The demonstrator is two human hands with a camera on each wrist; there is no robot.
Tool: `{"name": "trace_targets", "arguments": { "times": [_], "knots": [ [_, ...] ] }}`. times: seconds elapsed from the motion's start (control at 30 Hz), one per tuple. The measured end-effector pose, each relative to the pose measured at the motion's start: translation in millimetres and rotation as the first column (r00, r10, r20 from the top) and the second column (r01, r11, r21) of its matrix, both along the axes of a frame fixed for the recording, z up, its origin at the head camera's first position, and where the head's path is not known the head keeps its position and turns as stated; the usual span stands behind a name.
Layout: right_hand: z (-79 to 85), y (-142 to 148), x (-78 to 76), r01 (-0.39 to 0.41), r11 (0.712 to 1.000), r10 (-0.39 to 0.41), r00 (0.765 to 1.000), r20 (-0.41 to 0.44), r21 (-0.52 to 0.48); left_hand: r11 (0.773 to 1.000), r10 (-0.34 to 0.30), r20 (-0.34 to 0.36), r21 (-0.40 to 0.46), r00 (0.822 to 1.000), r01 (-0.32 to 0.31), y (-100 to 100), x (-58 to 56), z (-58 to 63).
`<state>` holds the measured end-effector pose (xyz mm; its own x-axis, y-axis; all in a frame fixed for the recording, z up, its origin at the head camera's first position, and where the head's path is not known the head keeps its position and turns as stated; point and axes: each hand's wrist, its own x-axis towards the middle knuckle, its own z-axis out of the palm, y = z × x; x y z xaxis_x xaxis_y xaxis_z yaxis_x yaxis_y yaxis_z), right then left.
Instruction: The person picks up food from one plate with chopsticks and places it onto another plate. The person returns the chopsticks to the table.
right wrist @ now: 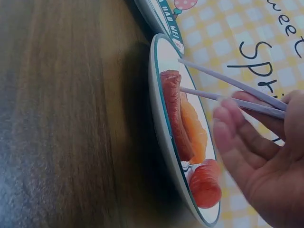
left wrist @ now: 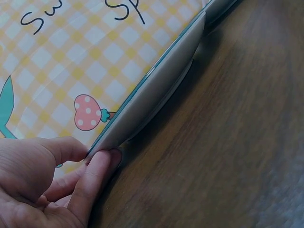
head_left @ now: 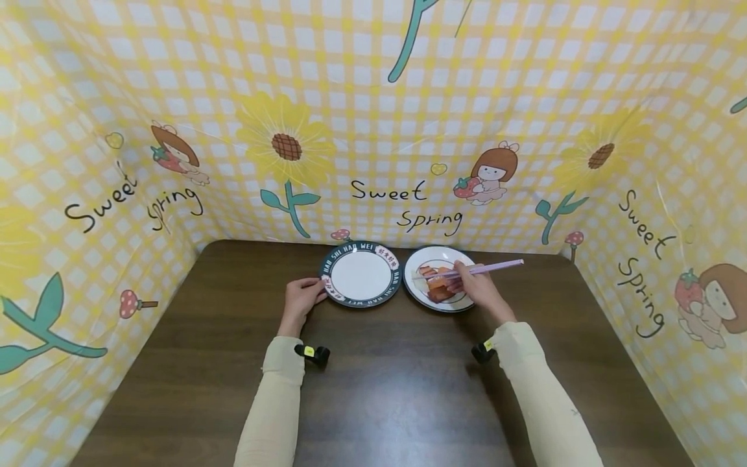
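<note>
My left hand [head_left: 300,301] pinches the left rim of a white plate [head_left: 362,275] with a dark green lettered border; nothing lies on its white middle. In the left wrist view, the thumb is at the rim's upper side and the fingers are beneath. A pair of pale purple chopsticks [head_left: 496,266] is held in my right hand [head_left: 481,292] above a second plate [head_left: 434,254]. On that plate are a long brown sausage [right wrist: 176,114], an orange food piece [right wrist: 194,128] and a red-orange sausage-like piece [right wrist: 205,185]. The chopstick tips are apart, near the long sausage's upper end.
Both plates stand side by side near the back edge of the dark wooden table [head_left: 373,376]. A yellow checked cloth [head_left: 373,130] with flowers and cartoon figures rises behind the table and along both sides. Black straps with cameras sit on both wrists.
</note>
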<state>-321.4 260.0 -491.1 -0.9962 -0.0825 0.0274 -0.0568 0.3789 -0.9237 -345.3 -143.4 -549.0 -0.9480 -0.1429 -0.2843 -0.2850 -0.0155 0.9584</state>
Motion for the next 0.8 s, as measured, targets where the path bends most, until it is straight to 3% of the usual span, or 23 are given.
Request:
{"name": "trace_targets", "arguments": {
  "times": [0.2, 0.37, 0.53, 0.7, 0.8],
  "knots": [
    [1.3, 0, -3.4, -0.115, 0.993, 0.116, 0.992, 0.050, -0.009, 1.000, -0.009, -0.003, -0.009, 1.000, 0.009, 1, 0.5, 0.9],
    [2.8, -3, -2.2, -0.181, 0.972, 0.186, 0.982, -0.018, 0.148, 1.000, -0.006, -0.006, -0.015, 1.000, 0.006, 1, 1.0, 1.8],
    [6.4, -9, -0.3, -0.132, 0.954, 0.159, 0.984, -0.081, 0.268, 1.000, -0.004, -0.004, -0.018, 1.000, 0.004, 1, 1.7, 1.5],
    [17.7, -9, -1.6, -0.038, 0.977, 0.069, 0.987, -0.143, 0.211, 1.000, -0.004, -0.004, -0.007, 1.000, 0.004, 1, 2.1, 1.1],
    [26.4, -10, -2.4, -0.011, 0.984, 0.031, 0.993, -0.116, 0.177, 1.000, 0.003, -0.008, -0.012, 1.000, -0.003, 0, 1.5, 1.6]
  ]
}}
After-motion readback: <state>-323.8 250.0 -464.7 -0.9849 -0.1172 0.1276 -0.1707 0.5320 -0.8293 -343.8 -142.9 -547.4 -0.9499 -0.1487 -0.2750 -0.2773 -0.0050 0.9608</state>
